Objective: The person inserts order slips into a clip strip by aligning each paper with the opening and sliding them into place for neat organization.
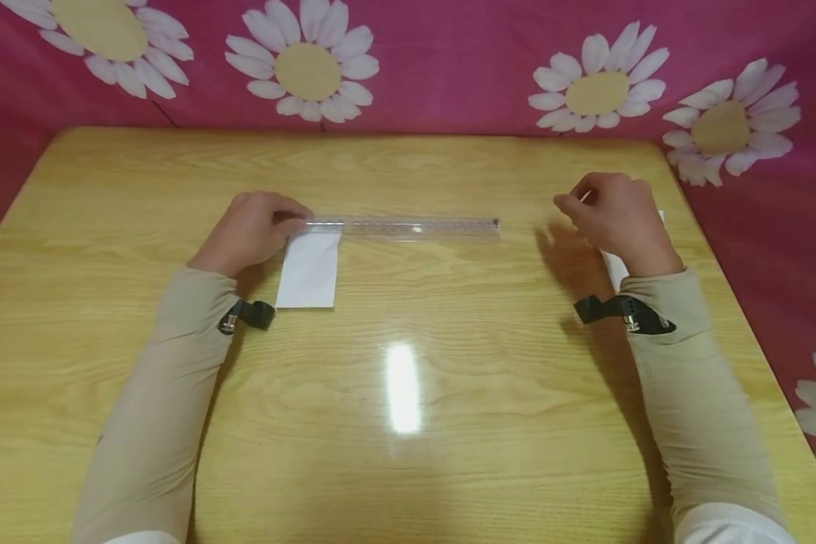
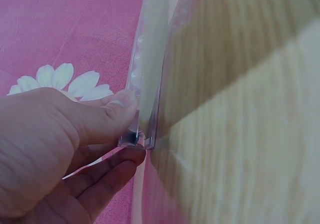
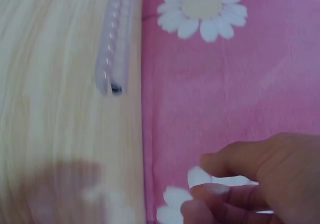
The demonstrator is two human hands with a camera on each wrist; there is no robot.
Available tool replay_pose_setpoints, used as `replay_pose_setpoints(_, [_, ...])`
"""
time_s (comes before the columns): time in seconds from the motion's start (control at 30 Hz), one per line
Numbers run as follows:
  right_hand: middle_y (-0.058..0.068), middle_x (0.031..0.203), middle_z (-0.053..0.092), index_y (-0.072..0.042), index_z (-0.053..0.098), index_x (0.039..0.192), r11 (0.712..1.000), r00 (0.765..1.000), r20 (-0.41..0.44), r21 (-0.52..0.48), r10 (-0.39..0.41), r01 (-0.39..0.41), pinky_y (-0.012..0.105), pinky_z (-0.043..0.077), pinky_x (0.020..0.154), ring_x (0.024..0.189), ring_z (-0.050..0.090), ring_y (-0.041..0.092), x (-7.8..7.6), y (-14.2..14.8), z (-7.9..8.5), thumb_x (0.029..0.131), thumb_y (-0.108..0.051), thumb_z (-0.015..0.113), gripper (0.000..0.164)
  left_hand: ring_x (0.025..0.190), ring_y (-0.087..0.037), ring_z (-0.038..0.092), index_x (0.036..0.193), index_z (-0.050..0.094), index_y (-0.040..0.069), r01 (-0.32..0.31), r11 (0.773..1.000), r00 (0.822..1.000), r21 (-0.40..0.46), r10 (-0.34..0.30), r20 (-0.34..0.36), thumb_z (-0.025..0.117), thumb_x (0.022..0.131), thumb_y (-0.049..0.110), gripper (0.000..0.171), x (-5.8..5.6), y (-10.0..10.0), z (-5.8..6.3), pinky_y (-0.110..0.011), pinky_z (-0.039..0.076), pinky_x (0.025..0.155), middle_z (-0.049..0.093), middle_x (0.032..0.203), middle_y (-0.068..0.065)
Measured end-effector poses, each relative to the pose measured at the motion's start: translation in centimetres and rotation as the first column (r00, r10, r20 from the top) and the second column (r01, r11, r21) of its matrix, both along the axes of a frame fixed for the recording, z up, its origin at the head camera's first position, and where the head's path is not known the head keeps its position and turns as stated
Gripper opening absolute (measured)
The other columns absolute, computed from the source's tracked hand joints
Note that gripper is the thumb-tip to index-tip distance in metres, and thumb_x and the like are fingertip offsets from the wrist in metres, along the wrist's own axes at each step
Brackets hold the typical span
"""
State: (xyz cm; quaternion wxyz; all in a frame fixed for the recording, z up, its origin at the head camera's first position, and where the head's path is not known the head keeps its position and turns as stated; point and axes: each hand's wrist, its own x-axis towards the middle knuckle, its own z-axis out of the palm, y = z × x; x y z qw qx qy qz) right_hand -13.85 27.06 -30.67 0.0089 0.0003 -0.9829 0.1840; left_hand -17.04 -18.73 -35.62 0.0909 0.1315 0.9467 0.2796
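Note:
A long, narrow, clear plastic strip (image 1: 421, 227) lies crosswise over the far half of the table, a row of bumps along it and a small dark spot at its right end. My left hand (image 1: 248, 230) pinches its left end between thumb and fingers; the left wrist view shows this end of the clear strip (image 2: 145, 126) as a channel shape. Below that end is a white paper piece (image 1: 308, 273). To the right, apart from the strip, my right hand (image 1: 625, 223) hovers with loosely bent fingers, holding nothing. Another white paper (image 1: 615, 270) is partly hidden beneath it.
The wooden table (image 1: 408, 483) has a bright light reflection near its middle. A pink cloth (image 1: 449, 68) with large white daisies hangs behind the table and along its sides. Dark straps circle both sleeved wrists.

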Motion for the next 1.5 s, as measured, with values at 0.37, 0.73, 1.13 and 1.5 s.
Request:
replay_pose_setpoints(0.37, [0.019,0.082,0.074,0.004,0.069,0.107,0.998,0.983,0.172,0.043,-0.062,0.055,0.033,0.045,0.054,0.065,0.064,0.022,0.0,4.0,0.6,0.092,-0.039,0.075,0.046,0.119,-0.032,0.061,0.129,0.073,0.008,0.0,1.0,1.0,0.007,0.0,0.001,0.061,0.104,0.015,0.029,0.1,0.1,0.0,-0.054,0.048,0.11,0.07,0.133,-0.018])
replay_pose_setpoints(0.73, [0.021,0.092,0.072,0.006,0.062,0.12,0.99,0.916,0.382,0.106,-0.125,0.091,0.039,0.05,0.057,0.082,0.064,0.034,0.5,6.6,1.1,0.088,-0.039,0.079,0.059,0.121,-0.031,0.059,0.131,0.072,0.008,-0.019,1.0,1.0,-0.008,0.019,0.018,0.061,0.104,0.015,0.03,0.2,0.2,-0.1,-0.054,0.047,0.112,0.069,0.136,-0.018])
replay_pose_setpoints(1.13, [0.013,0.084,0.05,0.008,0.066,0.103,0.969,0.865,0.464,0.227,-0.192,0.094,0.039,0.044,0.059,0.083,0.05,0.034,0.9,7.5,0.5,0.071,-0.059,0.088,0.077,0.119,-0.032,0.057,0.129,0.072,0.006,-0.029,1.0,0.999,-0.01,0.03,0.012,0.063,0.103,0.014,0.029,0.4,0.3,-0.1,-0.055,0.047,0.11,0.068,0.136,-0.019])
replay_pose_setpoints(1.5, [0.022,0.097,0.056,0.009,0.065,0.114,0.958,0.821,0.504,0.236,-0.266,0.166,0.042,0.049,0.064,0.093,0.05,0.04,1.3,7.8,-0.2,0.072,-0.058,0.087,0.082,0.115,-0.032,0.057,0.129,0.073,0.006,-0.023,1.0,1.0,-0.017,0.023,0.004,0.063,0.103,0.013,0.028,0.4,0.6,-0.1,-0.054,0.048,0.108,0.069,0.133,-0.019])
